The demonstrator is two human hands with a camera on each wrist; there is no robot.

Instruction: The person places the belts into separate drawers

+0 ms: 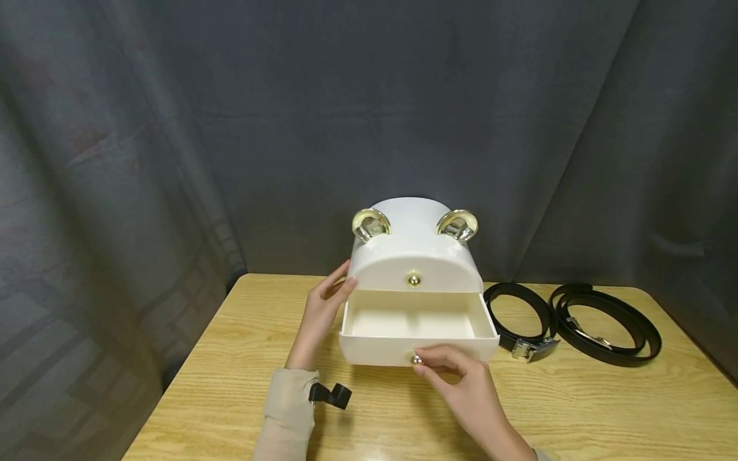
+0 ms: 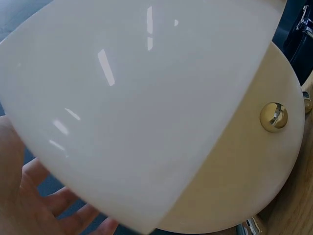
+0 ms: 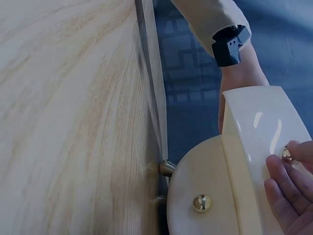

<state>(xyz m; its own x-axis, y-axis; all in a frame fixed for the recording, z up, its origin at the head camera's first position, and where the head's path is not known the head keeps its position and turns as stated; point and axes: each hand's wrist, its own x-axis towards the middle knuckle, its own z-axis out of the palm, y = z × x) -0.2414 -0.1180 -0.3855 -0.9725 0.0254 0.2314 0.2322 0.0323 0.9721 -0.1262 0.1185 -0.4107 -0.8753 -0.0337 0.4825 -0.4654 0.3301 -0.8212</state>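
A white storage box [image 1: 412, 221] with two gold ears [image 1: 371, 224] stands upright on the table. Its lower drawer [image 1: 369, 349] is pulled out toward me, showing the cream inside. My right hand [image 1: 461, 381] pinches the drawer's round gold knob [image 3: 285, 152] between thumb and fingertips. On the box's left side rests my left hand [image 1: 327, 304], its thumb near the front edge and its fingers reaching back along the wall. The left wrist view shows those fingers [image 2: 61, 200] partly behind the glossy white surface. A second gold knob [image 1: 414, 280] sits on the upper front.
Two coiled black belts lie right of the box, one with a silver buckle [image 1: 523, 349] close to the drawer and the other belt [image 1: 634, 352] farther right. A wooden table [image 1: 230, 390] carries everything, with a dark grey curtain [image 1: 288, 128] behind it.
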